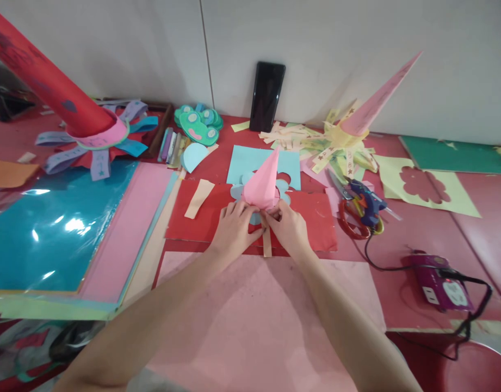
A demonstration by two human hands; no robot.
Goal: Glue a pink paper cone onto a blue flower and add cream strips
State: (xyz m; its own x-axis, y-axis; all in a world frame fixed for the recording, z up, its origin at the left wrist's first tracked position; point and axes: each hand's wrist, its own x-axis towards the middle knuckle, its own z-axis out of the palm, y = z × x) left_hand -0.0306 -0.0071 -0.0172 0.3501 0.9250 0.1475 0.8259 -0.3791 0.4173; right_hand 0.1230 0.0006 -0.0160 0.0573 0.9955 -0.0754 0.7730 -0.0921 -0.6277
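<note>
A pink paper cone (261,182) stands point-up on a light blue paper flower (236,191), which lies over a red sheet (315,220). My left hand (236,226) is at the cone's lower left edge, its fingers closed against the base. On the other side, my right hand (288,224) pinches near the cone's bottom rim, at the top of a tan paper strip (267,242) that hangs toward me. What exactly sits between the fingertips of each hand is partly hidden. Another tan strip (199,198) lies to the left on the red sheet.
A glue gun (366,201) and red-handled scissors (353,220) lie at right, near a purple power socket (440,283) with black cords. A phone (267,97) leans on the wall. A finished-looking pink cone (376,103) and tall red cone (50,76) flank the work; stacked sheets (107,239) lie left.
</note>
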